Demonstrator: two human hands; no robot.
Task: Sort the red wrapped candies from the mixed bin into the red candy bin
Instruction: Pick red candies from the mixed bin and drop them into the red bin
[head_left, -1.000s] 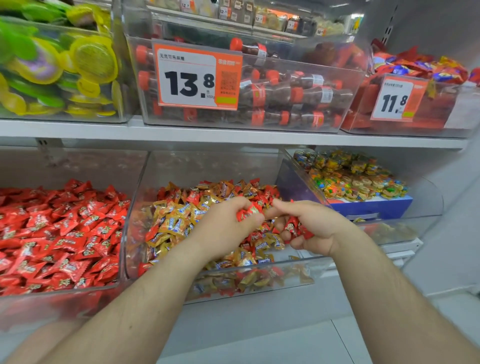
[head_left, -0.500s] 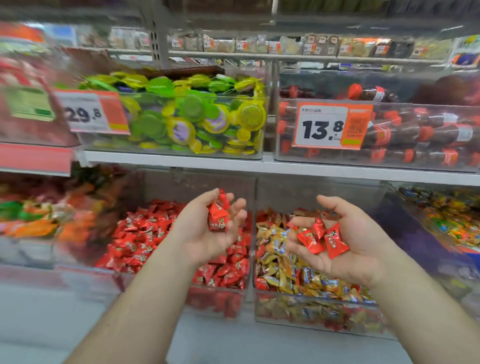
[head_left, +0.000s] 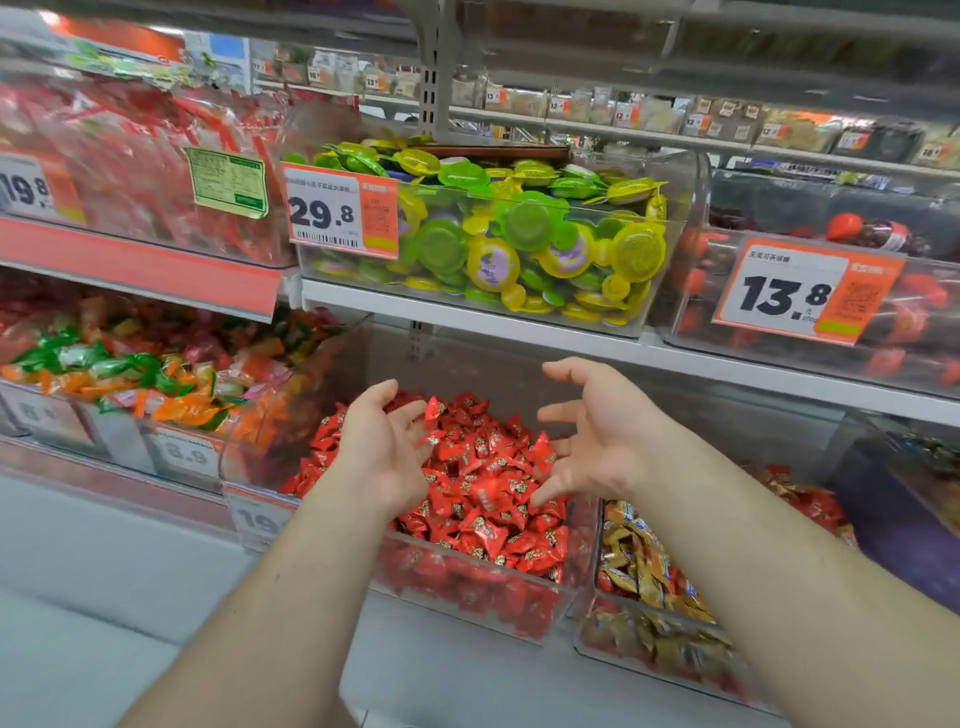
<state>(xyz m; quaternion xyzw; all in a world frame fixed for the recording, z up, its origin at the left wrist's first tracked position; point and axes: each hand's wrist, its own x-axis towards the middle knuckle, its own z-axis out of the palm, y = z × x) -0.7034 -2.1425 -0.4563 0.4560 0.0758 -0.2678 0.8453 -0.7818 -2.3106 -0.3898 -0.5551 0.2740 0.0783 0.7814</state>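
Note:
The clear red candy bin sits on the lower shelf, heaped with red wrapped candies. Both hands hover over it, palms turned inward. My left hand is over the bin's left side with fingers spread and holds nothing. Over the bin's right side, my right hand also has its fingers spread and empty. A red candy is next to my left fingertips, above the pile. The mixed bin with gold and red candies stands just to the right, partly behind my right forearm.
Left of the red bin is a bin of green and orange wrapped sweets. On the shelf above stand a bin of green and yellow jelly cups and a bin of cola-bottle sweets. A purple-walled bin stands at far right.
Both hands moved from the mixed bin leftward over the red candy bin. The red candies they held half a second ago have left the hands, which are spread and empty now.

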